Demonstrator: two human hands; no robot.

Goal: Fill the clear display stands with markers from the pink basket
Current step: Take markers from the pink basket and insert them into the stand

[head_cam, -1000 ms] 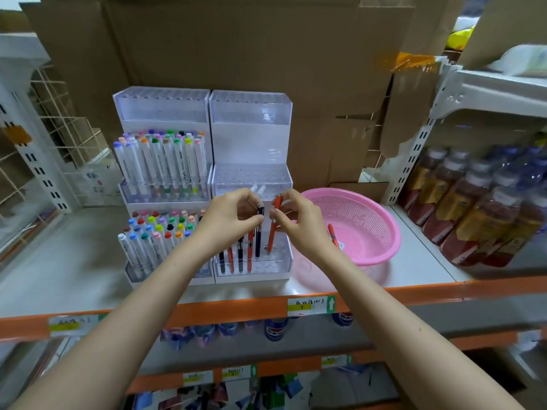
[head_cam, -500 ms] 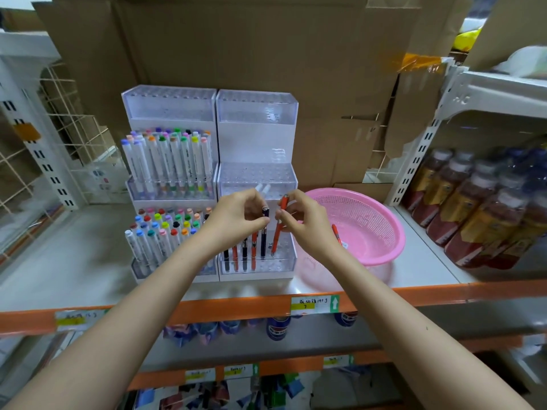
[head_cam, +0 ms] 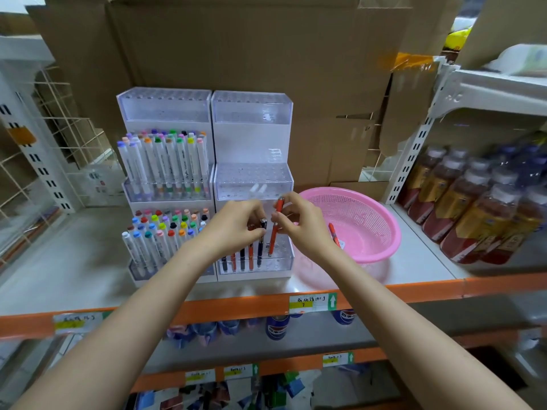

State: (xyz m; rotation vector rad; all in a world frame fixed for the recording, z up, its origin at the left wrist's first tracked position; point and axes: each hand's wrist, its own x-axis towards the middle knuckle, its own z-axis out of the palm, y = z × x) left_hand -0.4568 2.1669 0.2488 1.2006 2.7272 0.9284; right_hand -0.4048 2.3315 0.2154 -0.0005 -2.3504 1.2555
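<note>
Light, stiff, kinda slick I'd guess, so the right grip (head_cam: 302,224) pinching the orange marker (head_cam: 273,239) near its cap makes sense, left grip (head_cam: 236,224) pinches the dark marker (head_cam: 260,247) just left.

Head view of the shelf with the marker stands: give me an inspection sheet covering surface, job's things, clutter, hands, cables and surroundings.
Surface: grey shelf with an orange front edge carrying price labels.
Job's things: left stand has two tiers of capped markers and an empty top tier; right stand holds a row of markers in its front tier; an orange marker shows in the pink basket beside it.
Clutter: nothing seen.
Hands: left hand pinches a dark marker standing in the right stand; right hand pinches a red marker with its tip in the same tier.
Cables: nothing seen.
Surroundings: cardboard boxes behind, bottles at right, wire grid at left.
</note>
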